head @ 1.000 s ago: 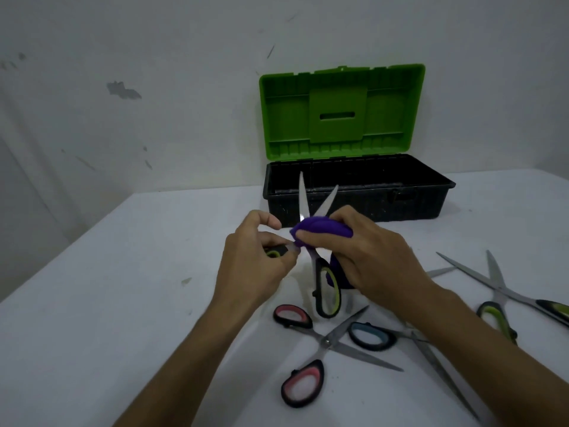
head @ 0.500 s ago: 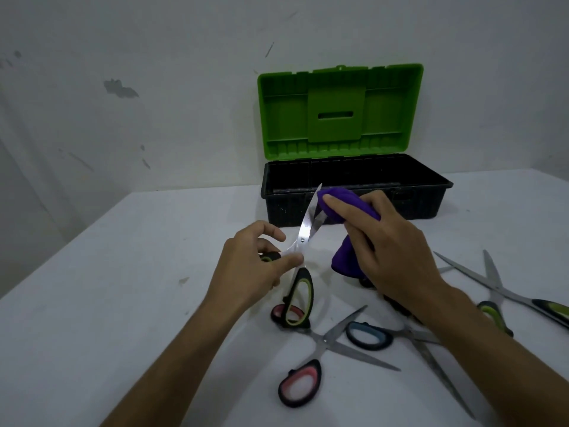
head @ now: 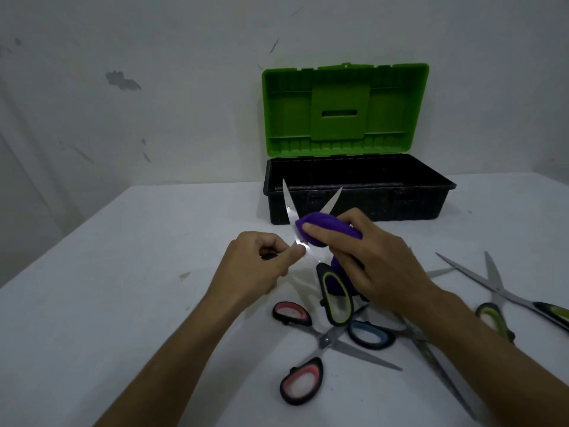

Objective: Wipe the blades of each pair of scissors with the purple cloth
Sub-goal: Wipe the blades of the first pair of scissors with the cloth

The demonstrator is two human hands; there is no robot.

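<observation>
My left hand (head: 257, 266) grips one handle of a green-handled pair of scissors (head: 336, 298), held up with its blades spread in a V toward the toolbox. My right hand (head: 366, 257) holds the purple cloth (head: 320, 231) bunched round the left blade near the pivot. The other green handle loop hangs below the cloth. On the table lie a red-handled pair (head: 303, 379), a blue-handled pair (head: 371, 335) partly under my right forearm, and another green-handled pair (head: 495, 318) at the right, all with blades spread.
A black toolbox (head: 360, 192) with its green lid (head: 345, 109) raised stands at the back of the white table (head: 107, 303), against the wall. The loose scissors crowd the near right part of the table.
The cloth slid from near the blade tips back down toward the pivot. The scissors' blades have spread wider and stand more upright than half a second ago.
</observation>
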